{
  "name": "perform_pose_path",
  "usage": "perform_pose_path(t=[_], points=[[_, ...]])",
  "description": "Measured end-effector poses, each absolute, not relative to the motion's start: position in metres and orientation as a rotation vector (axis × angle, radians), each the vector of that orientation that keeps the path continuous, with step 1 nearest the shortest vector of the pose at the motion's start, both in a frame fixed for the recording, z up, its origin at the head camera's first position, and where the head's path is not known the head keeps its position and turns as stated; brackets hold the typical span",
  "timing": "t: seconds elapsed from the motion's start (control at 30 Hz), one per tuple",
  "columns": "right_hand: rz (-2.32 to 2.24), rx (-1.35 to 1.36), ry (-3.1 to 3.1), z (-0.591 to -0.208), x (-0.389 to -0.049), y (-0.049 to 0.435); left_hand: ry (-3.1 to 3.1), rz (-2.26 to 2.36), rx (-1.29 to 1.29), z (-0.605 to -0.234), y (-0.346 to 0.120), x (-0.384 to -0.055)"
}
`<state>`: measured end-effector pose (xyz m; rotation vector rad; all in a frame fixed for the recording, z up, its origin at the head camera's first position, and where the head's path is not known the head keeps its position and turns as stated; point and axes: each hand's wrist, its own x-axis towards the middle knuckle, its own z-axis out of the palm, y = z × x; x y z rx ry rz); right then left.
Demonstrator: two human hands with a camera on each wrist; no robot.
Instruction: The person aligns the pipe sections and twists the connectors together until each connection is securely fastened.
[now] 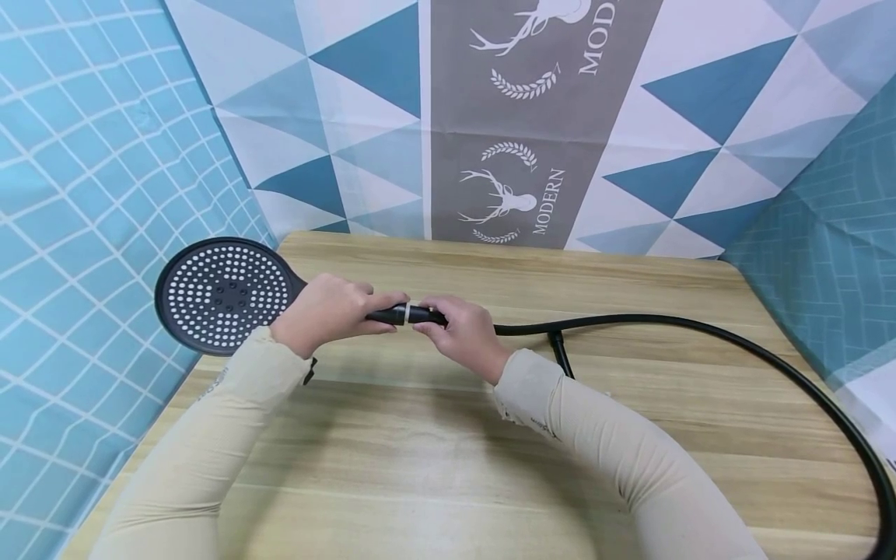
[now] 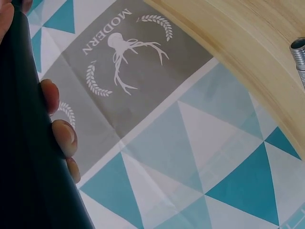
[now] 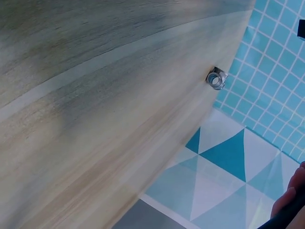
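Note:
In the head view a round black shower head [image 1: 225, 295] with pale nozzle dots faces up at the left. My left hand [image 1: 332, 311] grips its handle [image 1: 386, 314]. My right hand [image 1: 462, 327] pinches the black connector end [image 1: 425, 315] of a long black hose [image 1: 630, 318]. A thin pale ring [image 1: 407, 313] shows where the handle and connector meet; whether they are joined, I cannot tell. In the left wrist view, left fingers [image 2: 64, 138] curl round the dark handle. Only a bit of the right hand [image 3: 288, 193] shows in the right wrist view.
Beyond my right hand a short black tube-like piece [image 1: 561, 354] lies on the wooden table [image 1: 434, 467]. A small black part [image 1: 310, 372] sits below my left wrist. The wrist views show a metal threaded fitting [image 3: 216, 78]. Patterned sheets [image 1: 378, 117] stand behind and beside the table.

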<state>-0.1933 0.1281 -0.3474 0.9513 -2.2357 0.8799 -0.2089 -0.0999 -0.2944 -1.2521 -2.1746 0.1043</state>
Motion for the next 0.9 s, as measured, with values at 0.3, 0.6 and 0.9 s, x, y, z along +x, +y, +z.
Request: perform_pose_path(t=[0.3, 0.6, 0.9], points=[[0.791, 0.998, -2.215, -0.345, -0.195, 0.129, -2.191, 0.109, -1.234, -0.294, -0.098, -0.210], [0.888, 0.989, -2.382, -0.338, -0.195, 0.129, -2.188, 0.101, -1.236, -0.294, -0.098, -0.209], [0.756, 0.985, -2.363, -0.341, -0.192, 0.131, -2.156, 0.099, -1.244, -0.296, -0.097, -0.209]])
